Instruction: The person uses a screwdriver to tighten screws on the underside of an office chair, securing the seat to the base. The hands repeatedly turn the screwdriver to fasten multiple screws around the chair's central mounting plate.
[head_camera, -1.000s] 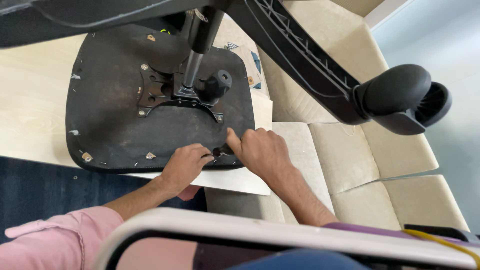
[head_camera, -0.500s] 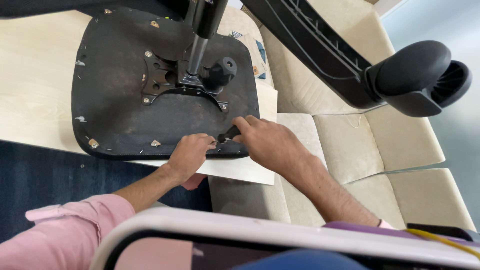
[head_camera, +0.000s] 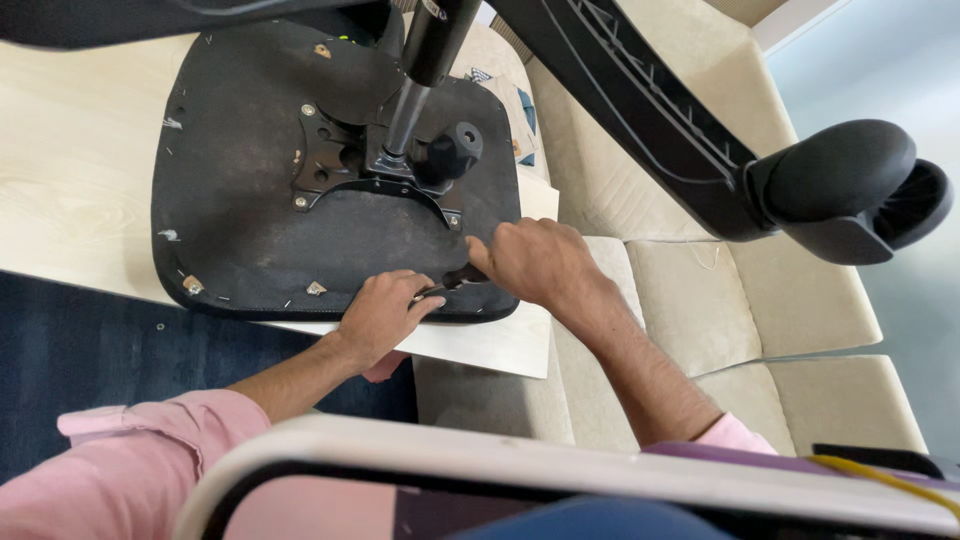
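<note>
An upturned office chair seat lies with its black fabric underside up on a pale wooden table. A black metal mounting plate with a gas column and a round knob rises from its middle. My left hand rests on the seat's near edge, fingers pinching the metal tip of a small tool. My right hand is shut on that tool's dark handle at the same edge. Both hands almost touch.
A black chair base arm ends in a caster wheel at upper right. A beige cushioned sofa lies beyond the table's right end. Dark blue carpet is below the table. A white curved rim crosses the bottom.
The view has shifted slightly, so the seat sits more to the left and lower. Both hands stay at the seat's near edge with the tool; the right hand has edged a little right.
</note>
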